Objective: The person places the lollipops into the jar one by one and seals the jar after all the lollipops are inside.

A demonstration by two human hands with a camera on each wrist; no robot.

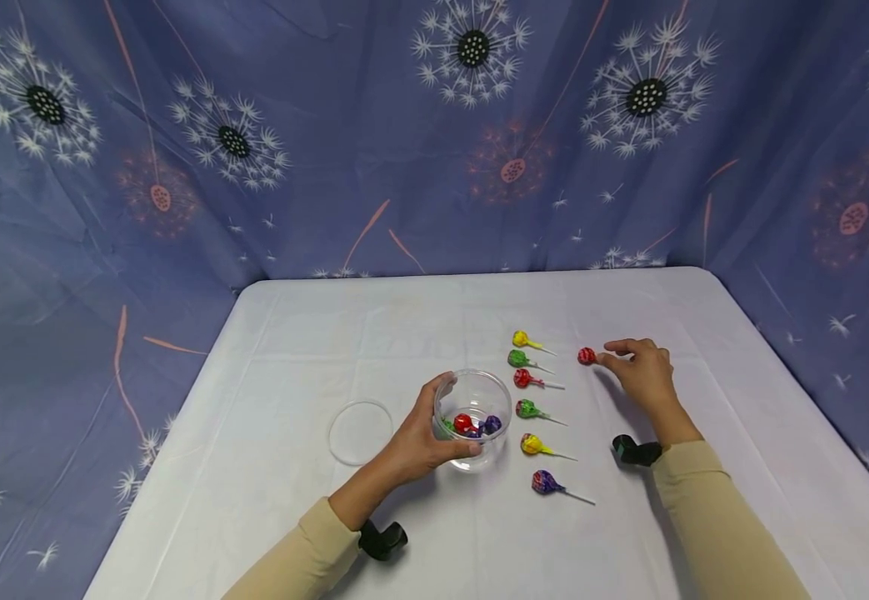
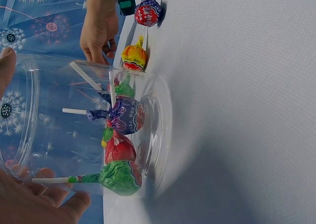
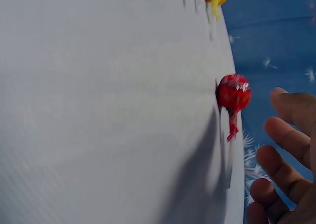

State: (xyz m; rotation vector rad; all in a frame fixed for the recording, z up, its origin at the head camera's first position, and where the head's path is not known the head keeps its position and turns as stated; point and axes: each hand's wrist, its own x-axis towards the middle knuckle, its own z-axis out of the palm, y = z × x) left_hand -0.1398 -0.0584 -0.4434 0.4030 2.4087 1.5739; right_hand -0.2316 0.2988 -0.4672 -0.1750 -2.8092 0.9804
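The red lollipop [image 1: 586, 357] lies just beside the spread fingers of the right hand [image 1: 644, 379], probably for placing or picking up, while the left hand [image 1: 415, 447] grips the tub [image 1: 507, 414], so the next move likely calls for care around the stick [image 3: 229, 157].

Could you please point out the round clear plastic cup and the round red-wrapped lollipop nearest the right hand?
Round clear plastic cup [image 1: 473, 388], head view: inner back wall.
Round red-wrapped lollipop [image 3: 234, 93], right wrist view: middle of its ball.
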